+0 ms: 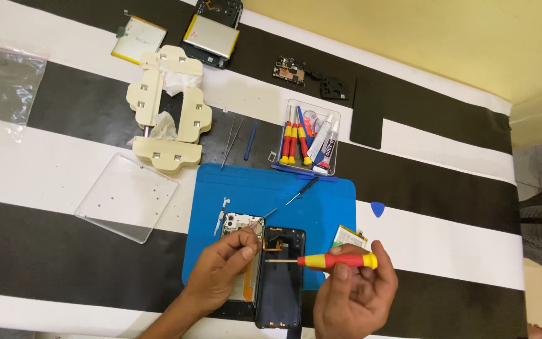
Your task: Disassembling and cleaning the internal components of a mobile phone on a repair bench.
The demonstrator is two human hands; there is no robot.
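My right hand holds a red and yellow screwdriver level, its tip pointing left at the top of a dark phone back cover. My left hand pinches the upper part of an opened phone frame with an orange flex cable running down it. Both phone parts lie side by side on a blue work mat. A small battery lies just above my right hand.
A clear box of screwdrivers and a glue tube sits behind the mat. Tweezers, a blue pry stick, a cream clamp jig, a clear plate, a blue pick, a plastic bag and other phone parts lie around.
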